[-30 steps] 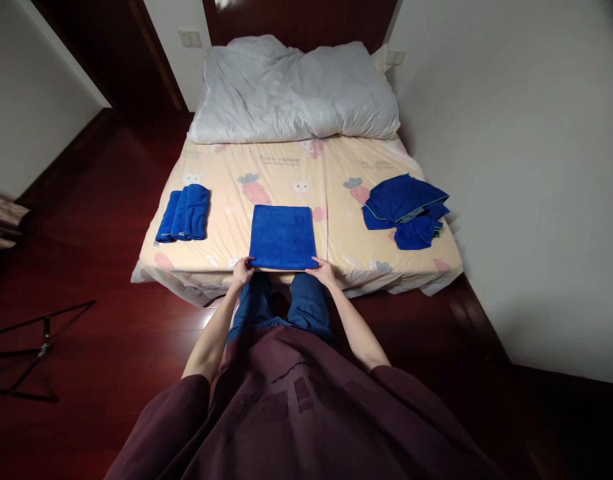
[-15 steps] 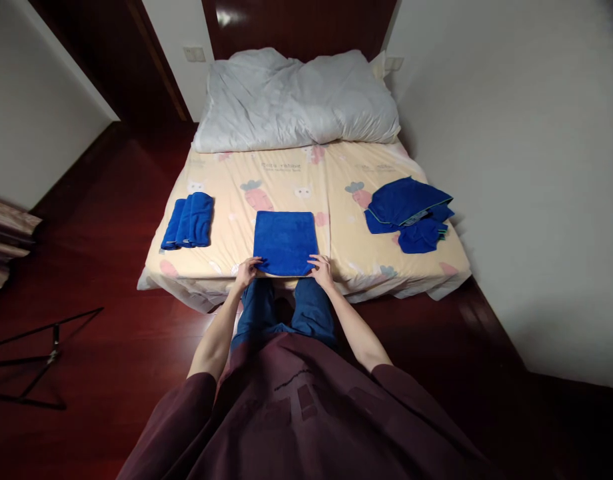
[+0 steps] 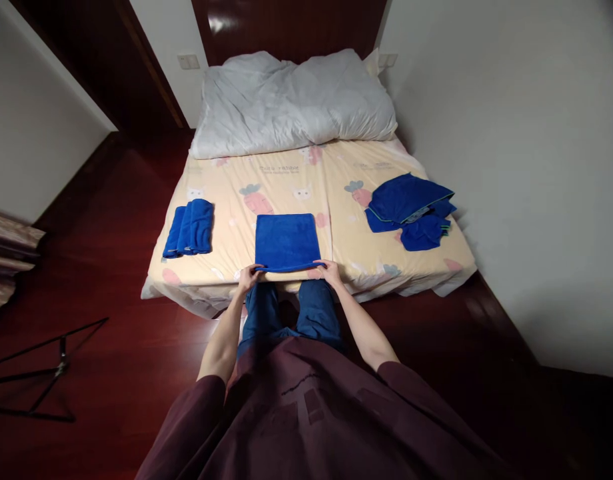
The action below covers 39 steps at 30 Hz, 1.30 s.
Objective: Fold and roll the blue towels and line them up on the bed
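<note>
At the left of my view, a curtain [image 3: 11,248] hung above the dark red floor [image 3: 136,347], and nearer me stood the black legs of a stand [image 3: 62,366]. On the left of the bed [image 3: 226,230] I saw blue rolls [image 3: 189,227] lying side by side, touching. Next came my left hand [image 3: 248,277], its fingers pinching the near left corner of the blue cloth [image 3: 286,240]. The cloth lay flat at the bed's near edge, in the middle, well apart from the rolls; its near edge formed a narrow band, rolled or folded, I could not tell which. Far beyond it sat the pale quilt [image 3: 294,103], bunched up. My right hand [image 3: 330,273] pinched the near right corner. Farther right, a loose blue pile [image 3: 411,200] lay crumpled near the bed's right side, by the wall [image 3: 526,167].
</note>
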### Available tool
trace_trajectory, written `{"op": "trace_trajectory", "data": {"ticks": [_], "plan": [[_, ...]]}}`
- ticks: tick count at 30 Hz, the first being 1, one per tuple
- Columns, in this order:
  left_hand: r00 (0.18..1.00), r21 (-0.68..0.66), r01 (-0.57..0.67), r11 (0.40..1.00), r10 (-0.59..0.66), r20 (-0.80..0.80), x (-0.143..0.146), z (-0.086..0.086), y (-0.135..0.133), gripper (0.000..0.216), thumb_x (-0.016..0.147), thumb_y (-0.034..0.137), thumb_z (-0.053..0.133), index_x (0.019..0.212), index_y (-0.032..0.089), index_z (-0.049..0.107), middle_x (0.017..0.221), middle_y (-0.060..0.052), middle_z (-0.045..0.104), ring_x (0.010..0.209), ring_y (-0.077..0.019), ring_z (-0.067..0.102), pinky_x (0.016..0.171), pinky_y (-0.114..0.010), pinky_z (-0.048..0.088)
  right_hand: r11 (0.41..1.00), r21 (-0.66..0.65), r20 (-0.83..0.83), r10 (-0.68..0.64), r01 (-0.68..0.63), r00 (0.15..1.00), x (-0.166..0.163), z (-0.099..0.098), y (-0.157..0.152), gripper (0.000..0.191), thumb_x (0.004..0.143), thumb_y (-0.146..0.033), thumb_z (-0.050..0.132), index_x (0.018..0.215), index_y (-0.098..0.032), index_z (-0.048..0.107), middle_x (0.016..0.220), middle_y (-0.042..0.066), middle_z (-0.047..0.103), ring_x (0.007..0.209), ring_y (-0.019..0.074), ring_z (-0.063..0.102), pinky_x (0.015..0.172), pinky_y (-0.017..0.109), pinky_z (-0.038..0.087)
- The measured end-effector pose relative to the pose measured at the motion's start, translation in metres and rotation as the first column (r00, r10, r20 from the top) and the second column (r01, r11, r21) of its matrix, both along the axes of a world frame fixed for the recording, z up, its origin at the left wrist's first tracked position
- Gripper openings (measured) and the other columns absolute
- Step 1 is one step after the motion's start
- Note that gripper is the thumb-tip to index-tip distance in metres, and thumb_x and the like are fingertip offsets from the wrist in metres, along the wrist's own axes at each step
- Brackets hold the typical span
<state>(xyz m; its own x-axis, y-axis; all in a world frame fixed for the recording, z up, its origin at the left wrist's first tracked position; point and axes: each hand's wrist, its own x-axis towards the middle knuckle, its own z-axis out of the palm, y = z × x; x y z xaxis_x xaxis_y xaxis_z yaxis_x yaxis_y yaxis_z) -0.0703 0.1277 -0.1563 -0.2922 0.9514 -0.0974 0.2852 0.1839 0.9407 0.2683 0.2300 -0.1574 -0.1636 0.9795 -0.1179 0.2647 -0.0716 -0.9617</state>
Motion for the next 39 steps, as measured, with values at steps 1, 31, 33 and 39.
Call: {"op": "trace_trajectory", "data": {"ticks": [1,31,33,39], "plan": [[1.0,0.002,-0.013,1.0,0.013,-0.009,0.0,-0.001,0.0,0.021,0.076,0.029,0.072,0.092,0.018,0.078,0.094,-0.009,0.078,0.086,-0.0247,0.071,0.089,-0.038,0.058,1.0,-0.003,0.001,-0.005,0.005,1.0,0.0,0.0,0.0,0.022,0.072,-0.016,0.06,0.084,-0.019,0.078,0.099,0.008,0.08,0.097,0.0233,0.074,0.098,0.039,0.056],[0.98,-0.058,-0.175,0.983,0.168,-0.11,-0.005,-0.017,0.009,0.029,0.082,0.047,0.073,0.09,0.02,0.071,0.083,-0.008,0.073,0.082,-0.0225,0.068,0.078,-0.03,0.052,0.995,0.001,0.177,-0.099,0.1,0.979,0.005,-0.02,-0.006,0.043,0.079,-0.058,0.069,0.061,-0.025,0.048,0.059,0.0,0.056,0.068,0.0198,0.06,0.067,0.027,0.052],[0.983,-0.069,-0.167,0.984,0.161,-0.092,-0.007,-0.019,0.006,0.031,0.081,0.049,0.073,0.089,0.019,0.071,0.084,-0.008,0.074,0.083,-0.0221,0.069,0.08,-0.031,0.053,0.993,0.003,0.196,-0.117,0.118,0.974,0.003,-0.018,-0.007,0.042,0.08,-0.059,0.07,0.064,-0.025,0.051,0.06,0.001,0.059,0.07,0.0213,0.062,0.067,0.028,0.052],[0.99,-0.063,-0.122,0.991,0.117,-0.078,-0.011,-0.017,-0.005,0.029,0.083,0.046,0.071,0.091,0.018,0.069,0.089,-0.008,0.075,0.085,-0.02,0.071,0.082,-0.029,0.055,0.99,-0.008,0.25,-0.133,0.139,0.959,0.0,-0.015,-0.007,0.038,0.083,-0.058,0.069,0.072,-0.022,0.062,0.066,0.004,0.067,0.074,0.0233,0.067,0.066,0.028,0.053]]}}
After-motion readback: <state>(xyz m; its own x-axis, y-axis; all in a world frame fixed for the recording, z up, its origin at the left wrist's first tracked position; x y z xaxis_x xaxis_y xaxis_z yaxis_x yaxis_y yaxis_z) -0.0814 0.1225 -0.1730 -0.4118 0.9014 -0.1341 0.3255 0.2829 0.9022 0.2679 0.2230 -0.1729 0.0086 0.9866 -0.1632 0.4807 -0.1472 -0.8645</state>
